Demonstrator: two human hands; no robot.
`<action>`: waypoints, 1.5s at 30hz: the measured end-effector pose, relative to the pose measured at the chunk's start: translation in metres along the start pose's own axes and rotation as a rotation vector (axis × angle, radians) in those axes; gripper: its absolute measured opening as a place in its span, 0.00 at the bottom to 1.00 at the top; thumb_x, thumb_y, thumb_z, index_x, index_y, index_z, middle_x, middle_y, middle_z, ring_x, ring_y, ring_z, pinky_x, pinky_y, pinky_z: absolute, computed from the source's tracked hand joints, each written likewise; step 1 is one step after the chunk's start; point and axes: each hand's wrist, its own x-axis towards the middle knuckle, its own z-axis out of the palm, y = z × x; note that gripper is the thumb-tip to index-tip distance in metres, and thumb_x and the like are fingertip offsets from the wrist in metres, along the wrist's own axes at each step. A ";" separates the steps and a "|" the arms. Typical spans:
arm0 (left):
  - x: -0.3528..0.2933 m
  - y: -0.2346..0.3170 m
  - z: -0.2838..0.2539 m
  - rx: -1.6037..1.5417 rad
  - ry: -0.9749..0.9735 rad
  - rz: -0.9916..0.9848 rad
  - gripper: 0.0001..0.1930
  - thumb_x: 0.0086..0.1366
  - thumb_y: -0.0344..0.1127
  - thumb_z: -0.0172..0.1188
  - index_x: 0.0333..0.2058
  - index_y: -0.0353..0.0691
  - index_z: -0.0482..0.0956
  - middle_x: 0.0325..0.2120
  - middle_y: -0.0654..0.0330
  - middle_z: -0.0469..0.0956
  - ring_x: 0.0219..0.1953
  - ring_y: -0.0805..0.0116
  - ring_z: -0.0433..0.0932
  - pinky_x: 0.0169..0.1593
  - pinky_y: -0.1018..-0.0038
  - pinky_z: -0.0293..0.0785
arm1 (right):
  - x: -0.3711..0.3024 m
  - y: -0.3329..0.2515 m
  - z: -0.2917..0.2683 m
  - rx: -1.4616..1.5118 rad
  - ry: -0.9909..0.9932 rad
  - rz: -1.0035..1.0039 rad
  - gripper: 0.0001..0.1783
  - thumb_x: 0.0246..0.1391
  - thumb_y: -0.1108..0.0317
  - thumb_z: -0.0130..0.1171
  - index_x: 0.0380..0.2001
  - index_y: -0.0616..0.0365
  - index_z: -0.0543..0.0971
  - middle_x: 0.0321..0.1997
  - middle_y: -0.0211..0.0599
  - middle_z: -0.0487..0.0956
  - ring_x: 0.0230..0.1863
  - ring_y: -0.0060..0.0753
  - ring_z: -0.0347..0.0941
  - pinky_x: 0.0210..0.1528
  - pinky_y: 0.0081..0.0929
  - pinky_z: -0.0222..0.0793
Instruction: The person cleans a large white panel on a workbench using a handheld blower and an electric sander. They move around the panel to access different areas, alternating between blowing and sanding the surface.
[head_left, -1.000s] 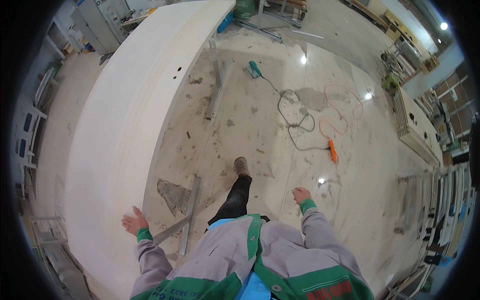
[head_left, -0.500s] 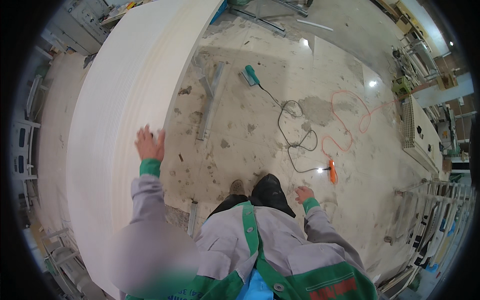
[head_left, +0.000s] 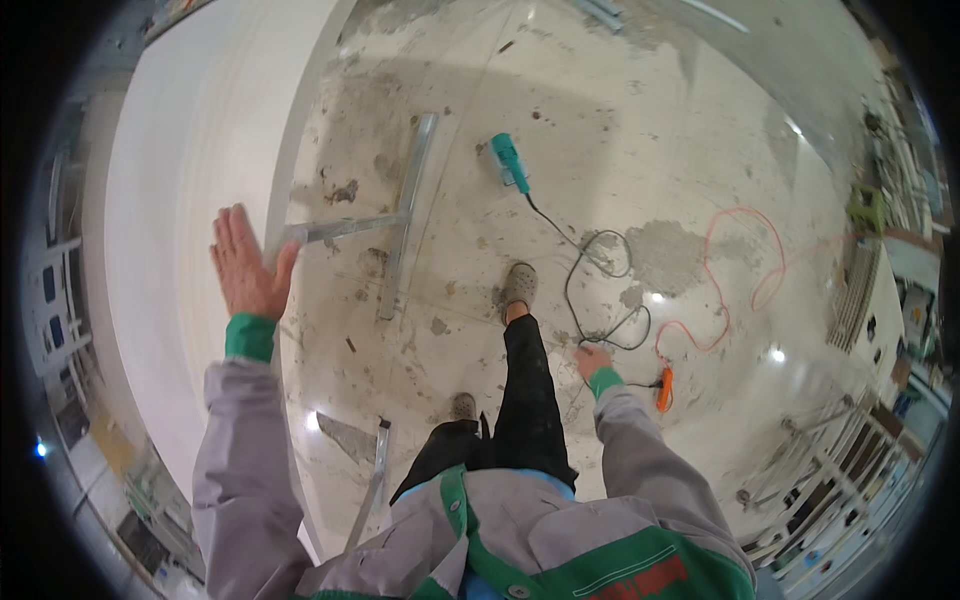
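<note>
My left hand (head_left: 246, 264) is open, its fingers stretched out over the long white panel (head_left: 200, 130) on my left. It looks laid flat near the panel's right edge. Out to my right, my right hand (head_left: 594, 362) hangs over the floor with loosely bent fingers and nothing visible in it. A black cord (head_left: 566, 290) lies on the floor just beyond that hand. The cord runs from a teal handheld power tool (head_left: 509, 162), which looks like a sander, to an orange connector (head_left: 665, 390).
Metal stand legs (head_left: 408, 220) jut out from under the panel onto the stained floor. Another metal leg (head_left: 378, 470) lies near my left foot. An orange cable (head_left: 712, 290) loops across the floor at right. Farther right stands a rack (head_left: 840, 480) with long strips.
I have stepped forward, one foot now well ahead. My left hand has slid along the panel and spread flatter. My right hand has swung slightly forward, and the view has shifted.
</note>
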 end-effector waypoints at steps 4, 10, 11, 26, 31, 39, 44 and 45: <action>0.017 0.006 0.001 -0.019 -0.042 -0.039 0.40 0.71 0.50 0.50 0.71 0.29 0.49 0.71 0.36 0.51 0.74 0.39 0.46 0.74 0.49 0.41 | 0.194 -0.100 -0.026 -0.190 -0.172 -0.167 0.31 0.65 0.41 0.44 0.49 0.56 0.82 0.51 0.52 0.81 0.53 0.58 0.75 0.57 0.49 0.69; 0.020 0.000 -0.004 -0.196 -0.096 -0.072 0.39 0.75 0.52 0.36 0.68 0.18 0.48 0.70 0.29 0.48 0.73 0.33 0.48 0.74 0.50 0.42 | 0.387 -0.243 -0.007 -0.440 -0.197 -0.205 0.42 0.62 0.39 0.52 0.68 0.59 0.65 0.69 0.58 0.68 0.68 0.57 0.65 0.69 0.42 0.61; 0.021 -0.001 -0.003 -0.174 -0.126 -0.089 0.40 0.75 0.53 0.35 0.69 0.18 0.47 0.70 0.29 0.47 0.73 0.32 0.47 0.74 0.49 0.42 | 0.408 -0.263 0.002 -0.304 -0.177 -0.148 0.46 0.59 0.38 0.56 0.70 0.61 0.62 0.69 0.60 0.66 0.69 0.57 0.64 0.70 0.41 0.59; 0.013 0.008 -0.004 -0.100 -0.208 -0.148 0.43 0.74 0.56 0.34 0.69 0.17 0.44 0.69 0.24 0.43 0.73 0.29 0.46 0.74 0.48 0.40 | 0.521 -0.354 0.114 -0.085 0.068 -0.089 0.32 0.49 0.58 0.65 0.56 0.65 0.76 0.56 0.53 0.80 0.58 0.56 0.75 0.58 0.43 0.69; 0.021 0.003 -0.010 -0.122 -0.193 -0.131 0.43 0.74 0.56 0.35 0.68 0.17 0.44 0.69 0.22 0.42 0.73 0.28 0.45 0.74 0.47 0.39 | 0.512 -0.310 0.120 0.049 -0.180 -0.169 0.23 0.52 0.60 0.63 0.45 0.67 0.81 0.34 0.42 0.83 0.35 0.41 0.79 0.40 0.44 0.73; 0.005 -0.009 -0.015 -0.149 -0.173 -0.104 0.40 0.72 0.56 0.44 0.69 0.26 0.53 0.71 0.33 0.47 0.75 0.38 0.44 0.75 0.47 0.35 | 0.359 -0.178 0.055 -0.278 -0.167 -0.038 0.37 0.55 0.45 0.60 0.57 0.66 0.76 0.52 0.52 0.81 0.54 0.50 0.77 0.59 0.44 0.69; -0.004 -0.014 -0.016 -0.353 -0.092 -0.156 0.39 0.72 0.55 0.46 0.71 0.33 0.51 0.73 0.38 0.45 0.76 0.43 0.40 0.76 0.49 0.32 | 0.213 -0.184 -0.034 -0.029 -0.137 0.082 0.20 0.54 0.61 0.60 0.46 0.62 0.76 0.30 0.42 0.79 0.25 0.39 0.76 0.28 0.40 0.73; -0.010 -0.010 -0.018 -0.369 0.032 -0.178 0.40 0.71 0.55 0.47 0.71 0.32 0.52 0.73 0.38 0.45 0.76 0.44 0.40 0.76 0.49 0.31 | 0.178 -0.191 -0.059 0.048 -0.158 0.081 0.21 0.53 0.62 0.60 0.48 0.62 0.75 0.32 0.43 0.79 0.26 0.39 0.76 0.29 0.40 0.73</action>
